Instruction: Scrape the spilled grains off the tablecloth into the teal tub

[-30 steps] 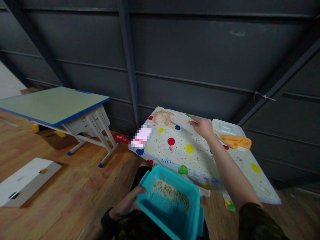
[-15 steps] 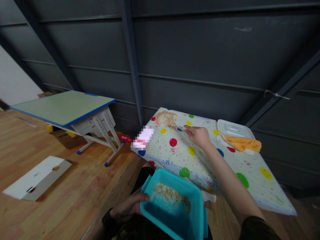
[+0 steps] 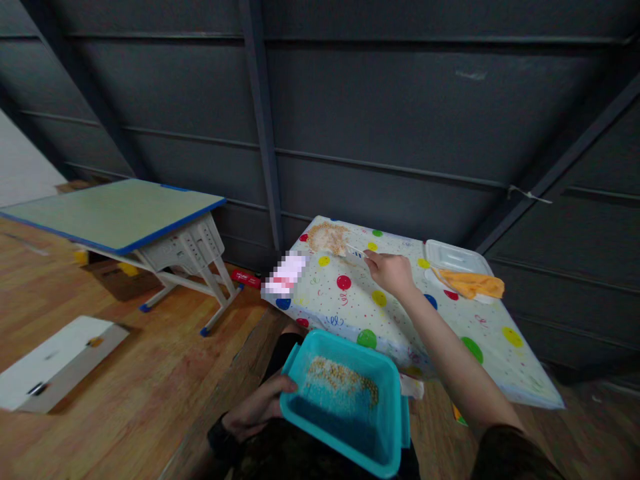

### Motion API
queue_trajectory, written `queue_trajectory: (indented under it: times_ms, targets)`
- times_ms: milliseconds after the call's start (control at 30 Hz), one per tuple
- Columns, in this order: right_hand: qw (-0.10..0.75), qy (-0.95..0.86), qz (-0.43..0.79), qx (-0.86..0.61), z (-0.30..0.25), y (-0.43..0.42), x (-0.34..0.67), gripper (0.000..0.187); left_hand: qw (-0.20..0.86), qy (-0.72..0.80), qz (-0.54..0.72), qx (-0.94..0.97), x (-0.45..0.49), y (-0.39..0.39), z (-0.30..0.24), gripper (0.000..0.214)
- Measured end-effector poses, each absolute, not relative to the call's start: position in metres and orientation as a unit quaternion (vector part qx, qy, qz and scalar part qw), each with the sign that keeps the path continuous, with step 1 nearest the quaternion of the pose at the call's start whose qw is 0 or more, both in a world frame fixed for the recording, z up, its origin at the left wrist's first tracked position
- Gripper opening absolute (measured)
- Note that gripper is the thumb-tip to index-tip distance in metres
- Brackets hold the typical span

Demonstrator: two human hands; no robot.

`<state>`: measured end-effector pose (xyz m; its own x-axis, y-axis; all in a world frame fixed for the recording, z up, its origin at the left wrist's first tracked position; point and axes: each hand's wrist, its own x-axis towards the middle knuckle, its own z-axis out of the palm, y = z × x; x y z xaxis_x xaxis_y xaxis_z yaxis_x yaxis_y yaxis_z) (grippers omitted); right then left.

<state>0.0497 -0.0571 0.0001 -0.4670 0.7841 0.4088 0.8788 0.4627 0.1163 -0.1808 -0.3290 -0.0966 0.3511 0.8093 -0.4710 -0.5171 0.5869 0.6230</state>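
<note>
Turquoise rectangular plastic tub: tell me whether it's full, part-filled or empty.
Part-filled: small tan and whitish grains lie in the turquoise tub, while bare floor shows nearer the person.

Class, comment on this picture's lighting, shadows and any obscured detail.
Head view: dim wall, brighter patterned tablecloth; head view: the near interior of the teal box in shadow; head view: a pixelated patch masks detail at the tablecloth's left end.

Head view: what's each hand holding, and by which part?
Left hand: turquoise rectangular plastic tub, by its left-end rim, thumb on top. Right hand: thin, flat white piece, by its near end; exact item unclear.
</note>
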Motion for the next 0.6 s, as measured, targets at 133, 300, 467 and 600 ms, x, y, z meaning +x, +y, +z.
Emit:
queue_trajectory:
  times_ms: [133,300,467,600]
  targets:
    - [0.154,-0.853,-0.171,-0.469,-0.004,-0.069,0.044,0.041,0.812,0.370,0.410,0.190,-0.182,-0.329,-0.099,0.044]
    - [0.221,-0.842,-0.132,-0.474,-0.003,-0.069,0.042,0.039,0.797,0.375,0.426,0.207,-0.185,-0.332,-0.101,0.045]
    - [0.287,-0.836,-0.026,-0.468,-0.005,-0.048,0.046,0.035,0.804,0.369,0.421,0.201,-0.182,-0.335,-0.093,0.050]
    - [0.316,-0.817,0.058,-0.478,-0.008,-0.016,0.052,0.036,0.818,0.340,0.418,0.203,-0.182,-0.333,-0.096,0.043]
